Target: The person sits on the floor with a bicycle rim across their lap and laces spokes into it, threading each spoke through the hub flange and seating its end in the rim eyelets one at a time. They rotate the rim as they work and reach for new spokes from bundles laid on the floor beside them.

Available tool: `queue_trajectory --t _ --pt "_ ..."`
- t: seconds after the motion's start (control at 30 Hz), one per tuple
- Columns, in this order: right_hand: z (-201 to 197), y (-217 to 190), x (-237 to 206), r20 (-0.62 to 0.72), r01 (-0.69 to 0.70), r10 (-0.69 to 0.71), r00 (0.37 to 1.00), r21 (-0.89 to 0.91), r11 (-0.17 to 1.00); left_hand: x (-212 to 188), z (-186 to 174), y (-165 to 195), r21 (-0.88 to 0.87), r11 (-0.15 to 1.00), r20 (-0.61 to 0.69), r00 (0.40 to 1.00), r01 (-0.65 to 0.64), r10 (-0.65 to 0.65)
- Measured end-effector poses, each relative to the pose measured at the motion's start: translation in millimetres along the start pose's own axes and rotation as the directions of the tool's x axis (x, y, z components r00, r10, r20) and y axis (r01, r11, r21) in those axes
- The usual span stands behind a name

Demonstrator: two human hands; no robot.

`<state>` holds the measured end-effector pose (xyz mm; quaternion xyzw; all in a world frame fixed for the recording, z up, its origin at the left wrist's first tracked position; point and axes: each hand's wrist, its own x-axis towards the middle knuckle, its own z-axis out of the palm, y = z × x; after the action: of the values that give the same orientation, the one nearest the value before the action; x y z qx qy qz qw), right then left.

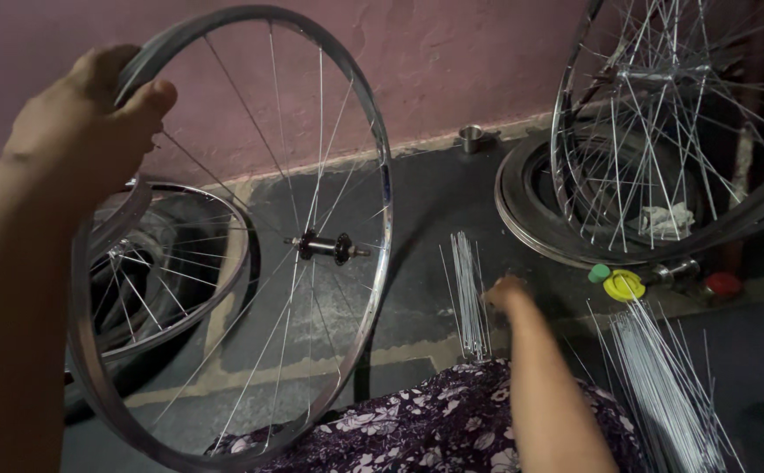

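Two hands were at work: the left hand (84,123) was clamped around the upright wheel rim (380,158), thumb over its top edge. Right of that rim, the right hand (506,293) touched a small bundle of spokes (468,293) lying lengthwise away from the person, its fingers hidden from me.

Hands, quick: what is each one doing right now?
Left hand: closed on the rim of the bicycle wheel, holding it upright.
Right hand: down by the loose spokes on the floor; open or closed cannot be told.
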<state>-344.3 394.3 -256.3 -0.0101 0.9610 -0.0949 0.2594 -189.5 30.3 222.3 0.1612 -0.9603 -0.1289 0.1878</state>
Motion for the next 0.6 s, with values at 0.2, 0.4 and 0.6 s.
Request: queue_trajectory --t 0.2,0.4,0.6 --pt "1 10 -4 -0.086 0.119 -0.082 0.993 0.7 0.705 -11 -5 7 -0.057 0.993 0.06 0.993 0.104 -0.1" --pt "-41 -16 -54 -0.345 0.297 -0.233 0.909 0.929 -0.22 -33 -14 11 -0.243 0.956 0.121 0.983 0.166 -0.14" --pt "-48 -110 -119 -0.367 0.169 -0.349 0.862 0.857 -0.486 -73 -18 -2 -0.337 0.907 0.233 0.956 0.251 -0.178"
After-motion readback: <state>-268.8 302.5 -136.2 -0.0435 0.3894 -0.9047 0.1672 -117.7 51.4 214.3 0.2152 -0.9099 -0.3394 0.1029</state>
